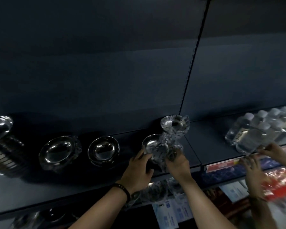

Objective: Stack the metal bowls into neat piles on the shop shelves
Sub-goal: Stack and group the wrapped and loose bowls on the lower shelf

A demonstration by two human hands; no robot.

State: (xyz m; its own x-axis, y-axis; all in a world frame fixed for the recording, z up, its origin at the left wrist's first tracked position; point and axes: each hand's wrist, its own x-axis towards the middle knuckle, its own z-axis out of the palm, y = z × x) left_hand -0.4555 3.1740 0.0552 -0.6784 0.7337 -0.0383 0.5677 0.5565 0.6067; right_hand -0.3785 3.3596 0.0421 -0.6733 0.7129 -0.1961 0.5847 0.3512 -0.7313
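Note:
On the dark shelf (40, 185) stand two low piles of shiny metal bowls, one wrapped in plastic (59, 151) and one beside it (103, 149). My left hand (139, 169) grips a plastic-wrapped bowl (151, 143) near the shelf's middle. My right hand (177, 164) holds the clear wrapping (172, 142) below another wrapped bowl (175, 124), which sits higher and tilted. More wrapped bowls (157, 190) hang under my left wrist.
A tall slanted stack of metal plates (5, 156) fills the far left. At right, another person's hands (254, 166) handle a shrink-wrapped pack of water bottles (257, 129). Red and blue packages and price tags (221, 164) line the lower shelves.

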